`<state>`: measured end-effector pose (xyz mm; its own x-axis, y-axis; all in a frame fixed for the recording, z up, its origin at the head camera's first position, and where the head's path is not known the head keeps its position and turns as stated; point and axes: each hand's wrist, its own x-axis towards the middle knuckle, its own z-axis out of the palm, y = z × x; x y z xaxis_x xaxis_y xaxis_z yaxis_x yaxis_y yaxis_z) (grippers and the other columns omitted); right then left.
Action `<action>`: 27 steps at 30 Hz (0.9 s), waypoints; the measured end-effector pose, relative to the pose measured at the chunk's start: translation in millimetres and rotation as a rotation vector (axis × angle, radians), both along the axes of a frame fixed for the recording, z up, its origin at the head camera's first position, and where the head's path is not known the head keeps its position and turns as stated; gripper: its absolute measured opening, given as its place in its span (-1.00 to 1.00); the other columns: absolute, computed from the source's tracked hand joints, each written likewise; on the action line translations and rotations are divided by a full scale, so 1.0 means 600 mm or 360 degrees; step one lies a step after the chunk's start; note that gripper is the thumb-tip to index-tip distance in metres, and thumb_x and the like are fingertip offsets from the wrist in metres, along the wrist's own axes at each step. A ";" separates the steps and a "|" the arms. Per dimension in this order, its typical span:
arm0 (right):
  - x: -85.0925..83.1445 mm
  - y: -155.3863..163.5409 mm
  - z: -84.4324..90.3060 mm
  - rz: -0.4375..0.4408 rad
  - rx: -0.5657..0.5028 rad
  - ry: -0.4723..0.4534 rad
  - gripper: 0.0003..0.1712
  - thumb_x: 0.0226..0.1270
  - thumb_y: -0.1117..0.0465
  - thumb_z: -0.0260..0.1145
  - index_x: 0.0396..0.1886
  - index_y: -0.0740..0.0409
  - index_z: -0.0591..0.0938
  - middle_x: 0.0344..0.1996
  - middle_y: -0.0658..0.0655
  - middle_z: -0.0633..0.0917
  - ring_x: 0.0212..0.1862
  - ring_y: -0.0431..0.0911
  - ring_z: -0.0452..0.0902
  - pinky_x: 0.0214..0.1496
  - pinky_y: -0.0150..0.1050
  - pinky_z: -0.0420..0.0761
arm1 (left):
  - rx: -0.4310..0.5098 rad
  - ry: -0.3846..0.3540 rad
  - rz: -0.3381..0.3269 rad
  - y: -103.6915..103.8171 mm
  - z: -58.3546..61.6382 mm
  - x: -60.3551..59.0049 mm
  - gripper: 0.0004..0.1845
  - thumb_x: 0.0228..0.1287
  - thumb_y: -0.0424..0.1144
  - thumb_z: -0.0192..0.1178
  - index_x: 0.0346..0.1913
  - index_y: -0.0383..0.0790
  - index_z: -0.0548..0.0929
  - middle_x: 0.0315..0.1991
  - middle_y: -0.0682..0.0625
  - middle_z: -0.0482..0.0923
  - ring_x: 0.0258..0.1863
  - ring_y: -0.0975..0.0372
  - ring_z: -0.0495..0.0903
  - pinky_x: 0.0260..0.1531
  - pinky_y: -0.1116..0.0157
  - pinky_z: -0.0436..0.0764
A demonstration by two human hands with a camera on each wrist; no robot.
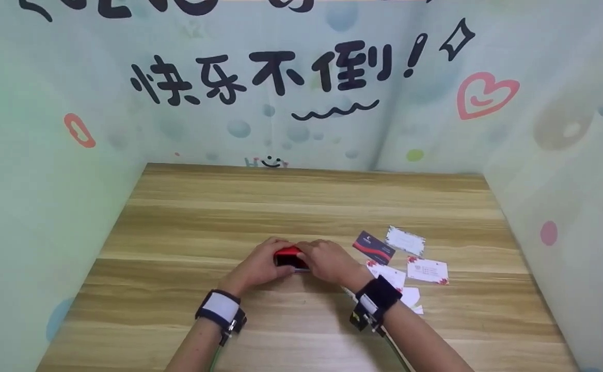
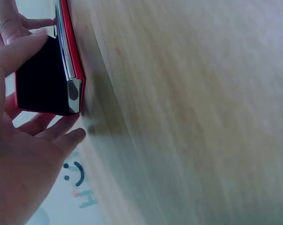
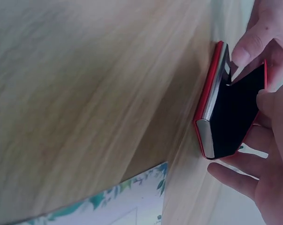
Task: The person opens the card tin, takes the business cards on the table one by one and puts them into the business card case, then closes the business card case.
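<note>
A red business card case (image 1: 287, 251) with a black inside and a silver metal frame stands on the table, its lid raised. My left hand (image 1: 261, 263) grips the case at its left side, thumb at the black inside and fingers behind the red lid. On the other side my right hand (image 1: 328, 262) holds the lid, its thumb at the lid's edge in the right wrist view. The black lining (image 2: 40, 79) and the silver corner show in the left wrist view. From the right, the open case (image 3: 237, 112) also shows its metal rim.
Several business cards lie right of the case: a dark one with a red stripe (image 1: 374, 248), a leaf-bordered white one (image 1: 405, 241), and flowered white ones (image 1: 428, 270), some partly under my right wrist. Printed cloth walls (image 1: 301, 129) border the wooden table (image 1: 203, 206).
</note>
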<state>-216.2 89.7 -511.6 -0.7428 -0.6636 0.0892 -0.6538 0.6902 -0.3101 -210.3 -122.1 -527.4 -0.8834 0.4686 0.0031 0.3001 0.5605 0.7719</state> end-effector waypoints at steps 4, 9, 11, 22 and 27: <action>-0.007 0.000 -0.001 -0.0066 -0.0069 -0.0079 -0.61 0.63 0.07 -0.02 0.13 0.16 0.62 -0.13 0.15 0.78 -0.08 0.02 0.73 -0.02 -0.01 0.71 | 0.0094 -0.0006 0.0087 0.004 -0.005 -0.004 -0.36 0.19 -0.18 0.42 0.33 -0.29 0.52 0.29 -0.24 0.47 0.31 -0.10 0.45 0.37 -0.07 0.41; -0.015 -0.005 -0.008 -0.0214 -0.0230 -0.0103 -0.59 0.63 0.05 -0.02 0.01 0.19 0.68 -0.16 0.14 0.76 -0.09 0.01 0.71 0.00 -0.02 0.69 | 0.0237 -0.0045 0.0167 0.013 -0.008 -0.010 -0.26 0.21 -0.16 0.41 0.39 -0.36 0.40 0.31 -0.29 0.47 0.32 -0.10 0.45 0.39 -0.08 0.38; -0.017 -0.008 -0.011 -0.0288 -0.0313 -0.0115 -0.59 0.63 0.04 -0.02 -0.05 0.18 0.69 -0.17 0.12 0.75 -0.09 0.00 0.71 0.00 -0.03 0.69 | 0.0295 -0.0066 0.0171 0.018 -0.008 -0.013 -0.21 0.22 -0.14 0.40 0.43 -0.39 0.33 0.32 -0.31 0.45 0.34 -0.11 0.43 0.41 -0.08 0.36; -0.035 -0.011 -0.030 -0.0554 -0.0574 -0.0075 -0.72 0.57 0.24 0.07 -0.12 0.28 0.68 -0.20 0.21 0.74 -0.05 0.06 0.70 0.04 -0.03 0.70 | 0.0682 -0.0224 0.0373 0.031 -0.017 -0.021 -0.13 0.34 -0.28 0.27 0.55 -0.38 0.02 0.52 -0.39 0.08 0.55 -0.16 0.10 0.57 -0.04 0.10; -0.040 -0.012 -0.035 -0.0539 -0.0586 0.0017 -0.75 0.49 0.38 0.13 0.02 0.35 0.65 -0.12 0.28 0.71 0.01 0.13 0.67 0.08 -0.04 0.69 | 0.0795 -0.0225 0.0380 0.026 -0.020 -0.019 -0.17 0.35 -0.34 0.24 0.55 -0.37 0.05 0.50 -0.41 0.13 0.53 -0.19 0.14 0.55 -0.04 0.15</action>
